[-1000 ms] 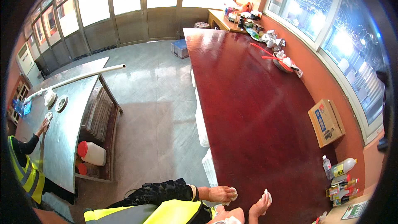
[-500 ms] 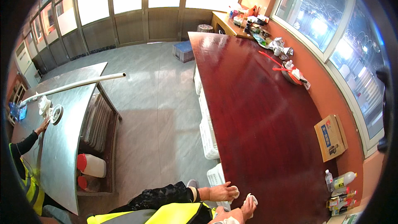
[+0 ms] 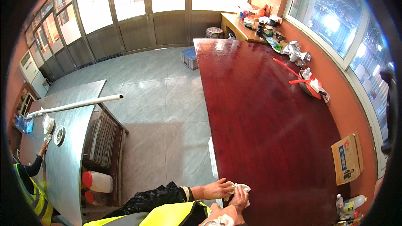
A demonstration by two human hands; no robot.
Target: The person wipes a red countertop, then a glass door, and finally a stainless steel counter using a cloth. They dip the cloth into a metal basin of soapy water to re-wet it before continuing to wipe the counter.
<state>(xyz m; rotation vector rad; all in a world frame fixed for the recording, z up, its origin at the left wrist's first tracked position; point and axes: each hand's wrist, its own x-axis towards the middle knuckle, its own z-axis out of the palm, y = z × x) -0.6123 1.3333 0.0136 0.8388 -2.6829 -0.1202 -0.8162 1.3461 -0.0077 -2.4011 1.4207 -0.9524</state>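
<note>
Both hands are gripping a white cloth (image 3: 239,189) at the red table's (image 3: 268,113) near edge: left hand (image 3: 217,189) pinching it, right hand (image 3: 239,199) pressing on it.

A flat brown cardboard box (image 3: 347,158) with a blue label lay at the red table's (image 3: 268,113) right edge. Near the corner below it stood plastic bottles (image 3: 349,204) with yellow-green labels.

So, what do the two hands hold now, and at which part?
Both hands are on a white cloth at the near edge of the dark red table. The left hand grips its left end; the right hand presses on its middle.
</note>
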